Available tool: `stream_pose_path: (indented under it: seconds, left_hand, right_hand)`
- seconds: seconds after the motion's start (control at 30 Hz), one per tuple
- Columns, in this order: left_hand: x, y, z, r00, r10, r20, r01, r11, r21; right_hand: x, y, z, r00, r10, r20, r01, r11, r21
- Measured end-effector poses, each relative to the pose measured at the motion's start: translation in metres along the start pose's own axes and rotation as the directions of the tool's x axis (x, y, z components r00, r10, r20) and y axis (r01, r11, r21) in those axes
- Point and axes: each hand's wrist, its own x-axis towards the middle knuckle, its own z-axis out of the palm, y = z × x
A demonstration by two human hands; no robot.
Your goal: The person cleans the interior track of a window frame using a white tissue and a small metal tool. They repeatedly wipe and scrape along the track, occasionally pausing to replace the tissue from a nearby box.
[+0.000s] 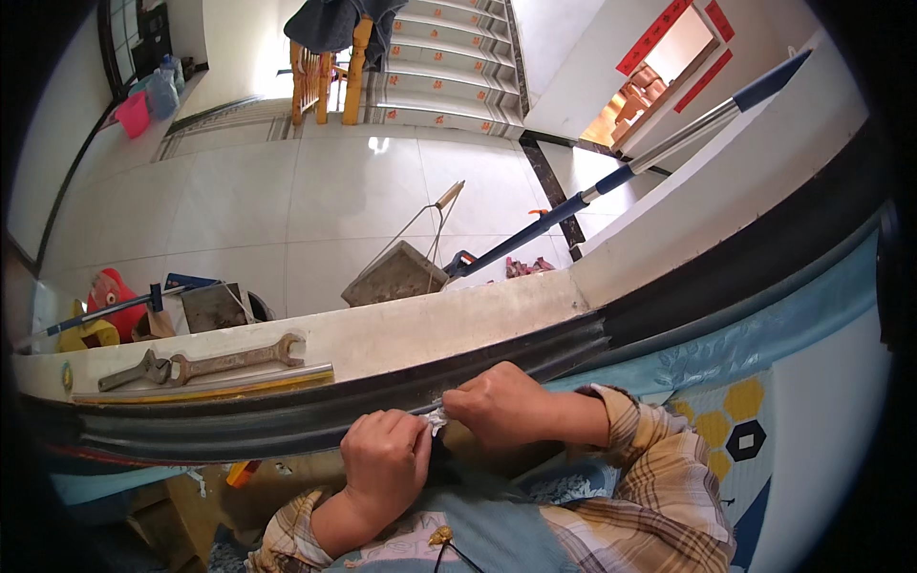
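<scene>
My left hand [385,455] and my right hand [494,405] are close together in front of my body, near the dark window-frame track. Both are closed on a small crumpled whitish piece of material [435,418] that shows between them; its kind cannot be told. To the left, on the pale sill, an adjustable wrench [147,371] lies beside a rusty open-end wrench [233,360]. A metal strip with a yellow edge [208,385] lies along the sill in front of the wrenches.
The pale sill [458,322] and dark frame [286,422] cross in front of me. Beyond them stand a long-handled dustpan [401,276] and a blue-and-silver pole [530,236] leaning right. Stairs [451,86] rise behind. An orange object [243,473] lies below the frame.
</scene>
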Motion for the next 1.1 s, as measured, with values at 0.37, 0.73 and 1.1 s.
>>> stream_pose_path:
  seconds: [0.37,0.73,1.1]
  left_hand:
    - [-0.008,-0.004,0.001,0.997,0.028,-0.078,-0.031,0.999,-0.036]
    - [-0.067,-0.023,-0.046,0.987,-0.155,0.033,0.158,0.976,-0.152]
    - [-0.067,-0.013,-0.04,0.922,-0.387,-0.009,0.362,0.87,-0.335]
  right_hand:
    - [-0.014,-0.016,0.011,0.992,-0.008,-0.13,-0.005,0.994,-0.105]
    - [-0.022,-0.057,0.044,0.991,-0.125,-0.039,0.129,0.986,0.103]
    - [-0.033,-0.063,0.04,0.996,0.058,-0.067,-0.054,0.996,0.064]
